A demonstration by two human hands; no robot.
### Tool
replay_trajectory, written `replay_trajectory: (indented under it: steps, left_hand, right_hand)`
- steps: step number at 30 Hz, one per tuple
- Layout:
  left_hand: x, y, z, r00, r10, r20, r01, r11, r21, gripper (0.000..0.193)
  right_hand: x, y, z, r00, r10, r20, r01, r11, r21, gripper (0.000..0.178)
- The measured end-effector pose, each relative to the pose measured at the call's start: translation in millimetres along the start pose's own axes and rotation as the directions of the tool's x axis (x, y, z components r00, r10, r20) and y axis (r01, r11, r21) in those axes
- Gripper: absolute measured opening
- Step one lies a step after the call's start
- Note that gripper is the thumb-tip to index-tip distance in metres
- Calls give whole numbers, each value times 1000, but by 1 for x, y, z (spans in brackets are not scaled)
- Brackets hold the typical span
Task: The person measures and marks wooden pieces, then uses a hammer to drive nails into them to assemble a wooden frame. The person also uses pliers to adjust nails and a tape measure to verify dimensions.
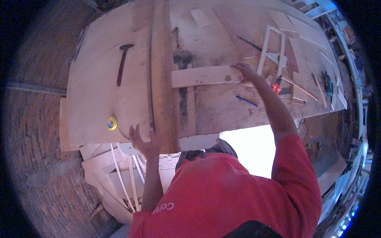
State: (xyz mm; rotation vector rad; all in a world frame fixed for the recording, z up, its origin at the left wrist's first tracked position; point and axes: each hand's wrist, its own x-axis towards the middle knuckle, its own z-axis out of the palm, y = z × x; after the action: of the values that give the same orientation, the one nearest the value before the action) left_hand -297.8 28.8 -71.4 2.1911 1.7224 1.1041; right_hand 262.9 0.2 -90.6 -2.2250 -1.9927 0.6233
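At the near edge of the workbench (99, 119), the left hand (143, 142) rests with fingers spread against the end of a long plank (162, 71) running away across the top. Just left of it lies a yellow tape measure (112, 123). Farther in, the right hand (247, 73) presses flat, fingers together, on the right end of a short pale board (202, 76) lying crosswise. A blue pencil (247, 101) lies nearer, a hammer (123, 63) toward the far left corner.
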Motion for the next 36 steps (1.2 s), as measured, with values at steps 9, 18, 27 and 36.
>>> replay_trajectory:
  steps: [9,18,27,36]
  left_hand:
    - [-31,33,-10,983,-173,54,162,973,166,55]
    - [-96,81,-12,912,-397,102,340,871,354,61]
    - [-96,108,11,937,-342,77,293,885,363,62]
    - [-131,119,5,900,-434,41,344,764,546,62]
  right_hand:
    - [76,30,-29,867,323,-378,-410,895,-174,80]
    - [156,89,-18,876,226,-427,-370,881,-294,64]
    - [187,188,-42,816,399,-418,-499,852,-159,57]
    - [305,44,-28,799,110,-592,-147,989,-14,63]
